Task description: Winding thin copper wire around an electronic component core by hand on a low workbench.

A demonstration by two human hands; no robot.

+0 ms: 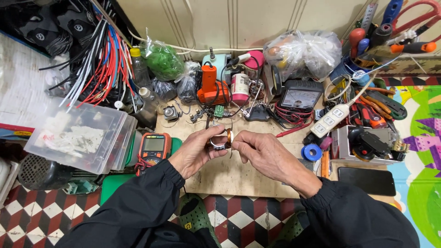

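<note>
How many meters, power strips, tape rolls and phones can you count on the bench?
Meters: 2, an orange digital multimeter and a black analog meter
White power strip: 1
Blue tape roll: 1
Black phone: 1
Total: 5

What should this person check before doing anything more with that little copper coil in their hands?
1. Copper coil held by both hands: ok.
2. Left hand grips its metal ring side: ok.
3. Right hand fingertips on the coil's edge: ok.
4. Loose wire end secured: cannot tell, too small.
5. Bare board beneath to catch a drop: ok.
6. Orange multimeter near the left hand: ok.
</note>
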